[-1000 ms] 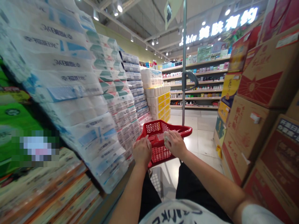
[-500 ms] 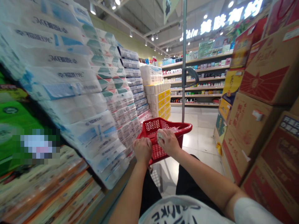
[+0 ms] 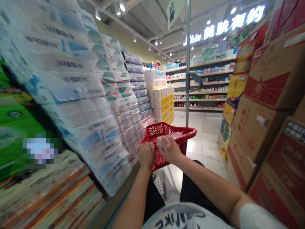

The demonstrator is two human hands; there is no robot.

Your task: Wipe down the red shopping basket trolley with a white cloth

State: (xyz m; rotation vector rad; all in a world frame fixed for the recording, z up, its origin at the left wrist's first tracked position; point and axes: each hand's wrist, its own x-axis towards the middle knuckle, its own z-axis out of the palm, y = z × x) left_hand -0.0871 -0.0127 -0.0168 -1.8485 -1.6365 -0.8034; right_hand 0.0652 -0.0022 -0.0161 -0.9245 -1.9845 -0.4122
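A red plastic shopping basket (image 3: 177, 133) on a tall metal pole with a grey handle (image 3: 194, 79) stands in the aisle before me. My left hand (image 3: 145, 155) is closed on the near rim of the basket. My right hand (image 3: 168, 149) sits just to its right on the same rim, fingers curled around a small whitish thing that I cannot name. Inside the basket lies something flat and pale, partly hidden by my right hand.
Tall stacks of wrapped tissue and toilet-paper packs (image 3: 78, 95) line the left side. Stacked brown and red cartons (image 3: 267, 105) wall the right side. The tiled aisle floor (image 3: 205, 140) runs ahead to shelves of small goods (image 3: 202, 86) under a lit sign.
My right hand has slid left along the basket rim toward my left hand. The view has swayed slightly; the basket stays in about the same place.
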